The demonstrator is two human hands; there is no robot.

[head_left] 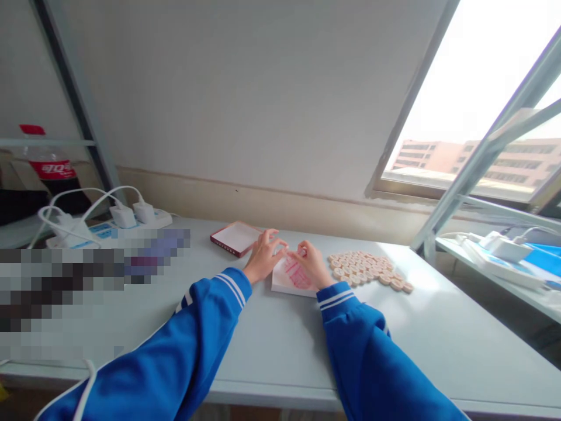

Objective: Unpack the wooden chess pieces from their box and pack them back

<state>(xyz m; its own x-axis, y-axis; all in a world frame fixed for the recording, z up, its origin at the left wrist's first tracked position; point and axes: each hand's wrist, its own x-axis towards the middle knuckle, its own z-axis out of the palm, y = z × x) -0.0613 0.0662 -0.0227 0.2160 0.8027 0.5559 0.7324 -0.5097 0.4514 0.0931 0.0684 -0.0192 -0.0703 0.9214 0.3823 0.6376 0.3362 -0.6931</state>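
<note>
A shallow white box [284, 286] lies in front of me, with a thin sheet or bag with red print [298, 275] in it. My left hand [264, 257] is at the box's left side, fingers curved and apart, its fingertips close to the upper edge of the red-printed thing. Over the box's upper right, my right hand [312, 263] has its thumb and fingers brought together in a pinch. What is between them is too small to make out. Several round wooden game pieces [368, 269] lie in a flat cluster right of my right hand. A dark red box lid [227, 244], white inside, rests behind my left hand.
A white power strip [163, 220] with plugged-in chargers and cables stands at the left back. Beyond it is a cola bottle [52, 169]. Metal frame posts [438, 216] rise at both sides. A pixelated patch covers the table's left part. The wall [263, 117] closes off the back.
</note>
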